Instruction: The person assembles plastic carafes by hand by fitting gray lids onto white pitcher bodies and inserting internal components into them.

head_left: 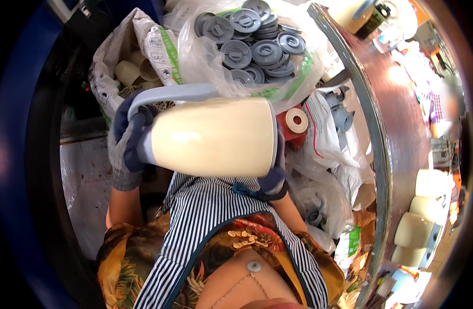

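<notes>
Glossy cream jug [213,137] with grey handle [182,93], sideways

Through the head view I see a cream jug [213,138] held sideways between two gloved hands: the left hand [129,141] grips its narrower end by the grey handle [174,93], and the right hand [274,181] holds the wide end. Beyond it I make out round grey lids [236,54] heaped in a translucent plastic bag [203,62], a white sack [156,49] of cream parts [127,73], and the brown counter [396,121].
</notes>
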The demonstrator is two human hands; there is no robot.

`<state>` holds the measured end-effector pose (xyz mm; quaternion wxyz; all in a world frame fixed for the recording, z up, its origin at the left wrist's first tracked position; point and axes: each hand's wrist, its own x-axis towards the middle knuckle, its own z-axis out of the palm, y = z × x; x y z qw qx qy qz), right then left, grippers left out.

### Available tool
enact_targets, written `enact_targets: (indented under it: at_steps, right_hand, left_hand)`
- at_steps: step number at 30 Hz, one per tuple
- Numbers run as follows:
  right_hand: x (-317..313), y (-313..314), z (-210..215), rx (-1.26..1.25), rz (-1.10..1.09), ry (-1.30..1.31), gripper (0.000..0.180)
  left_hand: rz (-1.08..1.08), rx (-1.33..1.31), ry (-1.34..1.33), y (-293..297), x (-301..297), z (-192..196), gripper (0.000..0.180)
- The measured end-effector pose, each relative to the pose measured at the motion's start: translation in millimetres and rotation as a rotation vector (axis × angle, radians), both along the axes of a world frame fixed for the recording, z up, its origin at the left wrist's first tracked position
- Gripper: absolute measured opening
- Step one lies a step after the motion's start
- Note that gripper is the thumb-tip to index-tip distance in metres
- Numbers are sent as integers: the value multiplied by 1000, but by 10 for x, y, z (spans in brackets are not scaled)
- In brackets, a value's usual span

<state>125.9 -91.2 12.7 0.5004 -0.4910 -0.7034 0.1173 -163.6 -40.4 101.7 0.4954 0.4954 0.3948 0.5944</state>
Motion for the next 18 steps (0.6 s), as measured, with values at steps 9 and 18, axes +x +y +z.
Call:
enact_targets:
  at_steps: [9, 18]
  right_hand:
    - [294, -124, 1184, -21, 72, -144, 74]
    - [2348, -1094, 1749, 660, -1075, 329, 39]
  left_hand:
    - [-533, 941, 1090, 272, 826, 1058, 56]
    - [-207, 883, 560, 368, 1208, 760, 66]
